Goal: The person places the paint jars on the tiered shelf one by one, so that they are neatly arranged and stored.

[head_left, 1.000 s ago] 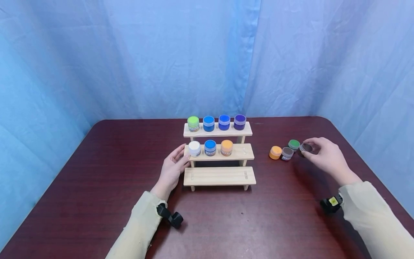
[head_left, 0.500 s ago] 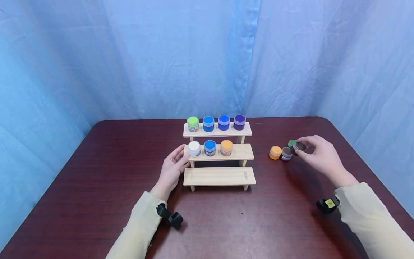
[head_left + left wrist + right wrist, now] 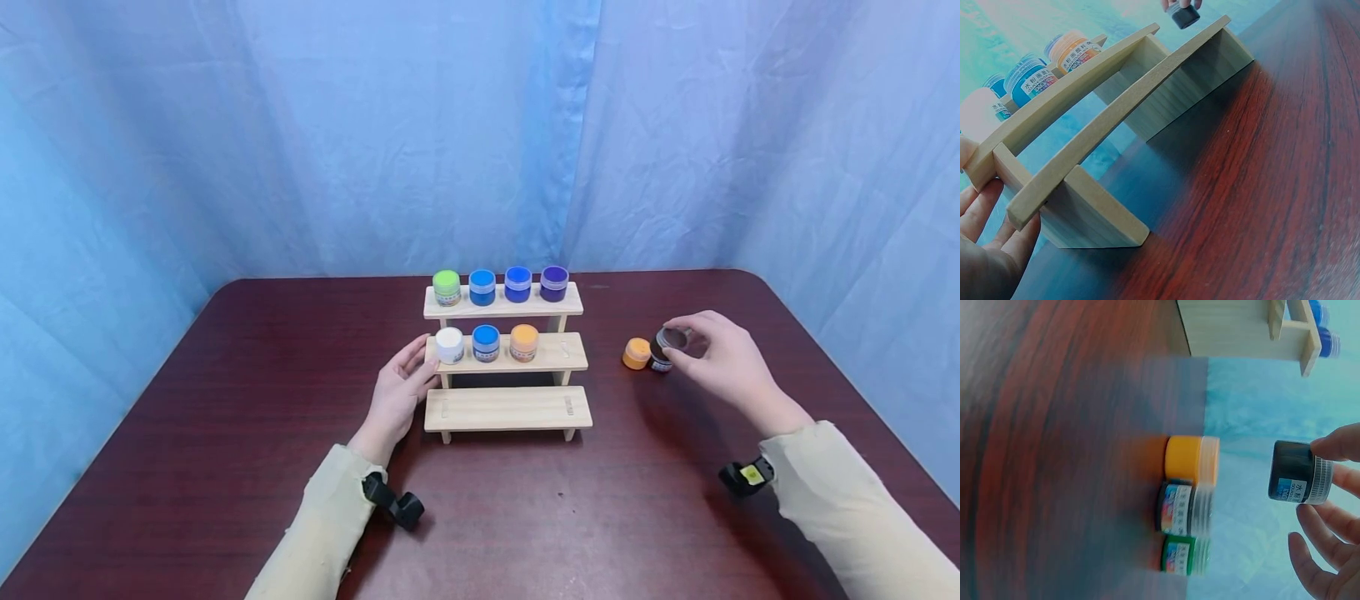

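Dark jar in hand [image 3: 1290, 472]: raised off the bench [image 3: 510, 517], to the right of the wooden stand [image 3: 508, 408]; close to upright, lid uppermost. Exact height hard to judge.
Right hand [image 3: 723, 357]: fingers clamped on that jar near its lid, from opposite sides.
Left hand [image 3: 397, 392]: at the stand's left end, thumb and fingers closed about the end of the middle shelf [image 3: 487, 366].
Top shelf [image 3: 502, 309]: lime jar [image 3: 447, 289], light blue jar [image 3: 482, 288], deep blue jar [image 3: 517, 285], purple jar [image 3: 553, 284], left to right.
Middle-shelf jars: white jar [image 3: 450, 346], bright blue jar [image 3: 486, 343], pale orange jar [image 3: 523, 342]; white one just beside the left thumb.
Loose jars: yellow-orange jar [image 3: 637, 353], second dark jar [image 3: 1175, 509], green jar [image 3: 1177, 555], bunched on the bench; the green is hidden from the head view.
Knock risk: a low sideways sweep could catch a loose jar and tip it.
Slip risk: the hold sits near the lid; smooth plastic could turn or slide if the fingers slacken.
Stand risk: a tug by the left hand could shift the shelves and set jars sliding.
White jar risk: nearest that thumb, so likeliest to be nudged if it moves.
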`<act>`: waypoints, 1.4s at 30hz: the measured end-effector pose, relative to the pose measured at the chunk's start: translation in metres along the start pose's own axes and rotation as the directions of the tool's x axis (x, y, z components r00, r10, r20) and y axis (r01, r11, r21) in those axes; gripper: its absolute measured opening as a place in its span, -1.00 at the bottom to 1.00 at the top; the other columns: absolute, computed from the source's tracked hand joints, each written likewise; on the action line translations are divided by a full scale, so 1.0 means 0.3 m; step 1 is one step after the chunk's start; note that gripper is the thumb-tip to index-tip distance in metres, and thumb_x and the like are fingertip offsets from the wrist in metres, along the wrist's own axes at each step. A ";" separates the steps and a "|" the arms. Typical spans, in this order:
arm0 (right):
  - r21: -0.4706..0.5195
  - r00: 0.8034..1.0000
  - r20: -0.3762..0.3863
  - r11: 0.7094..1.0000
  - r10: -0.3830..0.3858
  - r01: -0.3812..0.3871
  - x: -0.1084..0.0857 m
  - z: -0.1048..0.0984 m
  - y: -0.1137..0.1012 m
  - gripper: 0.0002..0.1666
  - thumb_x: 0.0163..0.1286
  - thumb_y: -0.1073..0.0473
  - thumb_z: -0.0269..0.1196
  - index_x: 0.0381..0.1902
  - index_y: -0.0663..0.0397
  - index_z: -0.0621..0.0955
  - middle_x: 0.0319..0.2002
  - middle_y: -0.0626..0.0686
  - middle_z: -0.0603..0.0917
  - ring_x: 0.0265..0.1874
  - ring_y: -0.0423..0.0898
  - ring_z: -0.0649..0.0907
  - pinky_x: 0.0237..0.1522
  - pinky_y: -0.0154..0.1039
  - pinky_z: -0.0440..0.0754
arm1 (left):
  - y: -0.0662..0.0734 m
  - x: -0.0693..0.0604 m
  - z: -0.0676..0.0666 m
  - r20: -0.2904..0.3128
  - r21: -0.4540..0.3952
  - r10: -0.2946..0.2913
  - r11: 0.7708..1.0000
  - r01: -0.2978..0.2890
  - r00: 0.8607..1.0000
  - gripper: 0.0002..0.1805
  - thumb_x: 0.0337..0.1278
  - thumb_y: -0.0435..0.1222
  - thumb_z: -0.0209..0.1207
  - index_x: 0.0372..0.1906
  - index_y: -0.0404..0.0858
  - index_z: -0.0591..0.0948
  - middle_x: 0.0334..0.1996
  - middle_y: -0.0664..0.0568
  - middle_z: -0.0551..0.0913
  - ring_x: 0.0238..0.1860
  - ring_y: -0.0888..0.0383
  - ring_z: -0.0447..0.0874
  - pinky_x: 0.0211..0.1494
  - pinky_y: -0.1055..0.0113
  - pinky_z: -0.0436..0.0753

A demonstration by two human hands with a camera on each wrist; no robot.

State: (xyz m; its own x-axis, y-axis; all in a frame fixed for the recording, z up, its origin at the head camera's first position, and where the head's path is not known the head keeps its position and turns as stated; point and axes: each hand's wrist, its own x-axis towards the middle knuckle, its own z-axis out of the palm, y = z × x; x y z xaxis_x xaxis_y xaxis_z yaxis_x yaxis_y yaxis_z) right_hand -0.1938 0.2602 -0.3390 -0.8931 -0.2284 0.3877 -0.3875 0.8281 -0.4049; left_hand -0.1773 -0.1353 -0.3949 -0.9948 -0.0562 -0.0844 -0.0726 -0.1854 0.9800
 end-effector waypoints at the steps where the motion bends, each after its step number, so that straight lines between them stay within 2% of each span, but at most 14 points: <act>1: 0.003 1.000 -0.001 1.000 -0.006 0.006 0.002 0.001 -0.007 -0.69 0.13 0.32 0.33 -0.11 0.18 0.63 -0.28 0.08 0.59 -0.32 0.06 0.62 -0.32 -0.38 0.48 | -0.001 0.000 0.000 -0.002 0.000 -0.001 1.000 0.001 1.000 -0.41 0.29 -0.48 0.03 0.40 -0.32 0.23 0.31 -0.23 0.33 0.05 0.22 0.49 -0.01 0.42 0.56; 5: 0.006 0.999 -0.021 0.999 -0.043 0.043 0.010 0.008 -0.032 -0.69 0.12 0.32 0.34 -0.12 0.17 0.64 -0.29 0.04 0.59 -0.35 -0.04 0.57 -0.33 -0.38 0.53 | -0.002 0.000 0.001 -0.005 0.002 -0.002 1.000 0.002 1.000 -0.41 0.29 -0.47 0.04 0.40 -0.31 0.23 0.31 -0.23 0.33 0.07 0.20 0.48 0.02 0.39 0.56; 9: 0.001 0.996 -0.042 0.997 -0.081 0.081 0.020 0.016 -0.059 -0.70 0.12 0.32 0.34 -0.14 0.16 0.64 -0.30 0.02 0.59 -0.36 -0.10 0.55 -0.31 -0.28 0.57 | -0.004 0.003 0.002 -0.006 0.001 -0.006 1.000 0.006 1.000 -0.41 0.29 -0.47 0.04 0.40 -0.31 0.24 0.32 -0.23 0.33 0.08 0.18 0.47 0.05 0.35 0.55; 14: 0.007 0.995 -0.032 0.995 -0.100 0.100 0.031 0.022 -0.096 -0.69 0.13 0.33 0.34 -0.11 0.17 0.63 -0.25 0.05 0.58 -0.31 -0.08 0.53 -0.24 -0.11 0.60 | -0.004 0.005 0.003 -0.004 -0.001 -0.012 1.000 0.012 1.000 -0.42 0.29 -0.47 0.04 0.40 -0.29 0.24 0.31 -0.21 0.34 0.06 0.21 0.48 0.03 0.37 0.55; 22: 0.052 0.991 -0.033 0.990 -0.126 0.128 0.061 0.038 -0.146 -0.69 0.14 0.33 0.33 -0.10 0.14 0.63 -0.21 0.02 0.58 -0.33 -0.09 0.57 -0.38 -0.36 0.58 | -0.002 0.002 -0.001 -0.004 -0.007 -0.010 1.000 0.010 1.000 -0.41 0.31 -0.46 0.02 0.42 -0.30 0.21 0.33 -0.19 0.32 0.13 0.15 0.44 -0.04 0.47 0.55; 28: 0.083 0.984 -0.073 0.982 -0.163 0.169 0.074 0.058 -0.175 -0.69 0.12 0.34 0.34 -0.13 0.16 0.64 -0.23 0.01 0.60 -0.34 -0.18 0.53 -0.30 -0.56 0.49 | -0.002 0.000 -0.002 -0.003 -0.007 -0.010 1.000 0.010 1.000 -0.40 0.29 -0.46 0.04 0.41 -0.30 0.21 0.33 -0.20 0.32 0.16 0.10 0.42 0.00 0.42 0.55; 34: 0.114 0.970 -0.112 0.967 -0.215 0.228 0.089 0.079 -0.202 -0.68 0.07 0.36 0.38 -0.16 0.16 0.65 -0.26 -0.01 0.61 -0.33 -0.19 0.51 -0.26 -0.44 0.54 | -0.002 0.003 -0.002 -0.002 -0.006 -0.003 1.000 0.003 1.000 -0.41 0.29 -0.48 0.03 0.41 -0.33 0.22 0.31 -0.24 0.33 0.10 0.15 0.46 0.01 0.40 0.54; 42: 0.165 0.963 -0.104 0.951 -0.247 0.261 0.101 0.098 -0.243 -0.67 0.06 0.42 0.36 -0.16 0.15 0.65 -0.27 0.01 0.61 -0.31 -0.19 0.50 -0.32 -0.51 0.51 | -0.002 0.006 0.000 -0.003 -0.009 -0.005 1.000 0.005 1.000 -0.41 0.28 -0.49 0.03 0.40 -0.34 0.22 0.30 -0.23 0.34 0.05 0.22 0.47 0.04 0.36 0.54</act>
State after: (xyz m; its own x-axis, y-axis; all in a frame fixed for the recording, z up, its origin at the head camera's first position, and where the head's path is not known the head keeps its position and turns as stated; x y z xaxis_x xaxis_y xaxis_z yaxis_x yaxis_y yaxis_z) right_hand -0.1993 0.1779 -0.3220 -0.7411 -0.3713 0.5594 -0.6398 0.6432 -0.4207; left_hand -0.1791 -0.1352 -0.3955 -0.9942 -0.0586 -0.0898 -0.0768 -0.1945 0.9779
